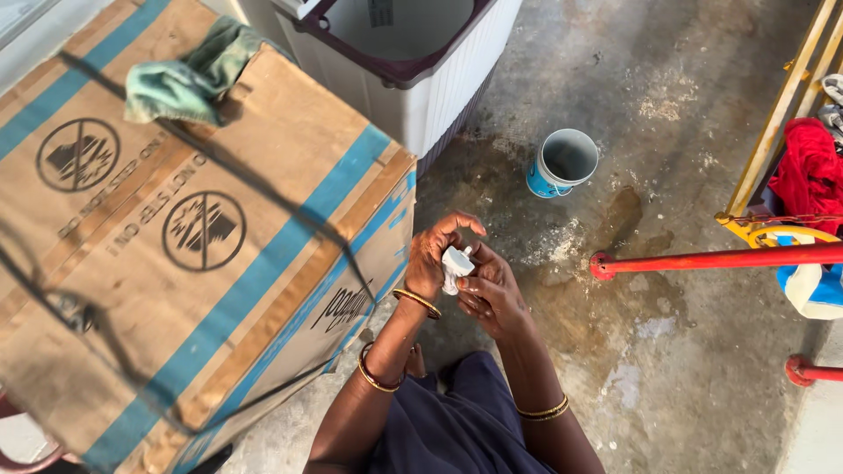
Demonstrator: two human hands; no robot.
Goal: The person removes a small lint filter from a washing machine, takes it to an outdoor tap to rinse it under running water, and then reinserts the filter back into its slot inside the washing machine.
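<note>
My left hand (432,259) and right hand (488,294) both clasp a small white plastic fitting (456,265) held up between them over my lap — I judge the handling is mid-way, nothing set down yet. Outward: 1 strapped cardboard box (193,237) at left, a white-and-blue bucket (562,163) standing on the stained concrete floor (667,351) — untouched.

the small white object (456,266) is mostly covered by the fingers of the left hand (436,256) and right hand (492,296), so its shape is unclear. the cardboard box (176,237) is cut by the left edge, and the white tub (421,61) by the top.
</note>
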